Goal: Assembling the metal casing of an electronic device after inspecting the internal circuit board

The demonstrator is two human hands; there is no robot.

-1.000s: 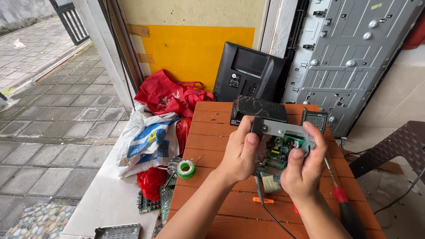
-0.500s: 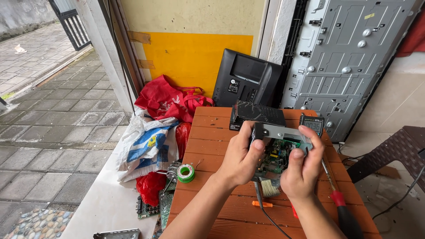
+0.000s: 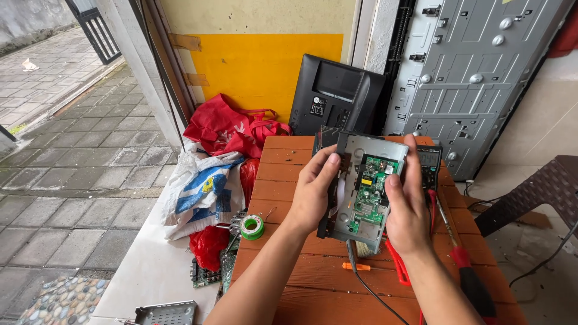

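Observation:
I hold a grey metal chassis point(image 3: 346, 210) with a green circuit board point(image 3: 369, 191) on it, tilted up over the orange slatted table point(image 3: 289, 265). My left hand point(image 3: 313, 189) grips its left edge, where a black frame part runs down. My right hand point(image 3: 404, 201) grips its right edge, thumb on the board side. A black cable point(image 3: 361, 286) hangs from the chassis bottom toward me.
A multimeter point(image 3: 430, 159) lies behind the chassis. A red-handled screwdriver point(image 3: 463, 265), red lead and small orange piece point(image 3: 356, 266) rest on the table. Solder spool point(image 3: 251, 227), circuit boards and bags lie left. A black monitor back point(image 3: 334, 96) and grey panel point(image 3: 469, 72) lean behind.
Both hands have lifted and tilted the chassis upright, so the circuit board side now faces me; the hands moved to its left and right edges.

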